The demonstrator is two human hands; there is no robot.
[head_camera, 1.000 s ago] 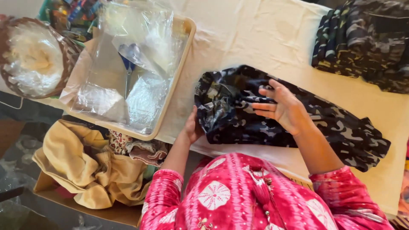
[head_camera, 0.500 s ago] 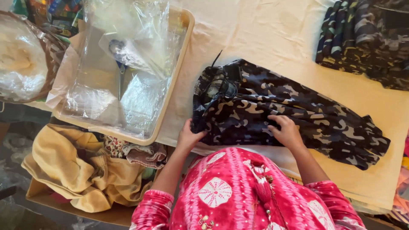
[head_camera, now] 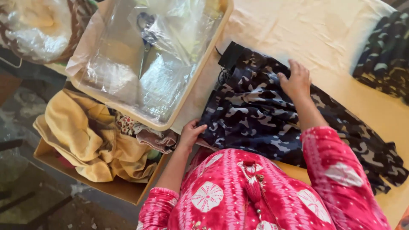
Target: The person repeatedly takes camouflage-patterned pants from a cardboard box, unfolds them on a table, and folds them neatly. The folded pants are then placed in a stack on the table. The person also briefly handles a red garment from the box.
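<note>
I saw camouflage garment (head_camera: 255, 119) spread on worktop (head_camera: 341, 38), right of clear-plastic tray (head_camera: 200, 81). Left hand (head_camera: 191, 134) pinched near-left corner, fingers closed; right hand (head_camera: 295, 81) flat, fingers open, pressing far edge. Judged cloth soft, light, floppy; best gripped at edges.

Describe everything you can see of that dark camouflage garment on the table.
The garment is dark navy cloth with a pale grey camouflage print, soft and creased. It lies flat, stretched slantwise across the cream-covered table. The right hand presses on its top; the left hand grips its near corner.
</note>
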